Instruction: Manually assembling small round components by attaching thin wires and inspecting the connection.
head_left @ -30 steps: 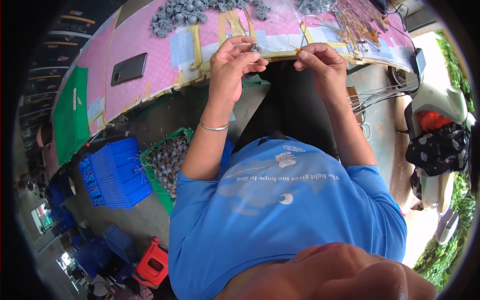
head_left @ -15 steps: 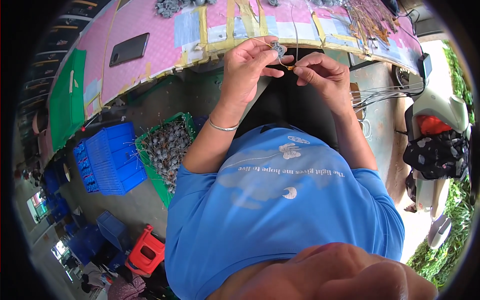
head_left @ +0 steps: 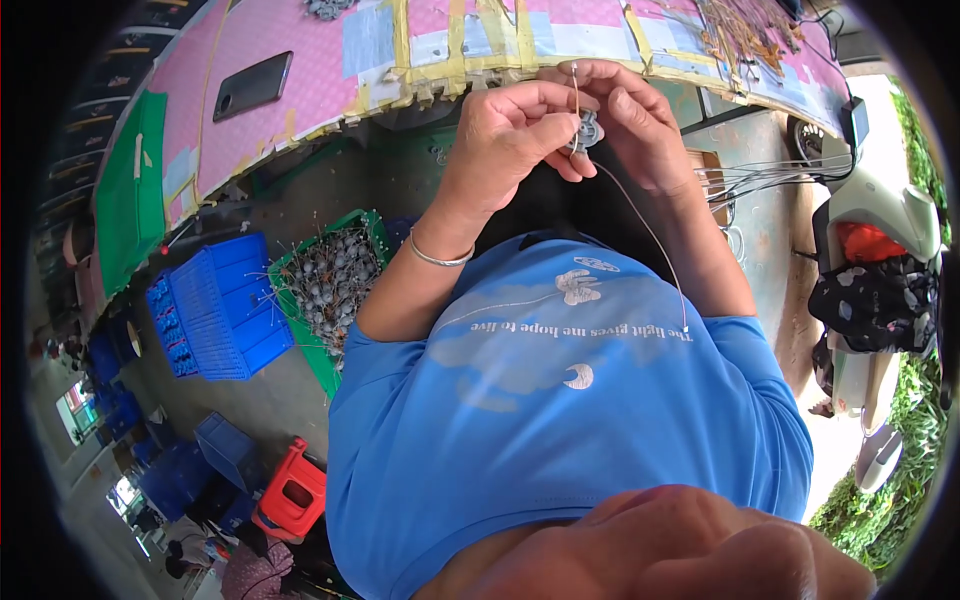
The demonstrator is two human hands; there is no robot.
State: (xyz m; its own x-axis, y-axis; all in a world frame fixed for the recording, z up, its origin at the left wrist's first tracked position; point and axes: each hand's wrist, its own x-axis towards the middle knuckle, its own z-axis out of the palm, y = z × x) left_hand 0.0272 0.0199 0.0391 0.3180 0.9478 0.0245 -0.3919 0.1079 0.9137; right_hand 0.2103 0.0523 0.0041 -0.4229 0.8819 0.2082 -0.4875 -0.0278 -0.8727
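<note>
My left hand (head_left: 510,135) is closed in a pinch on a small grey moulded piece (head_left: 590,132) with rounded lobes, in front of my body near the table edge. A pale, light-tipped wire (head_left: 575,92) stands up along this piece. From its underside a thin dark lead (head_left: 655,243) trails down across my blue shirt to a small white end. My right hand (head_left: 648,135) is curved close around the far side of the piece, its thumb raised apart from the fingers. Its fingertips reach behind the wire and are partly hidden by my left hand.
The taped pink table (head_left: 320,60) carries a dark phone (head_left: 253,87), grey parts (head_left: 328,8) and a heap of thin wires (head_left: 750,40). Beside me on the floor are a green crate (head_left: 310,355) of grey wired pieces, blue baskets (head_left: 235,310) and a red stool (head_left: 295,495).
My right hand has let go of the small orange end and moved up beside the grey piece. The piece has moved lower and rightward in my left hand, and the dark lead now hangs over my shirt.
</note>
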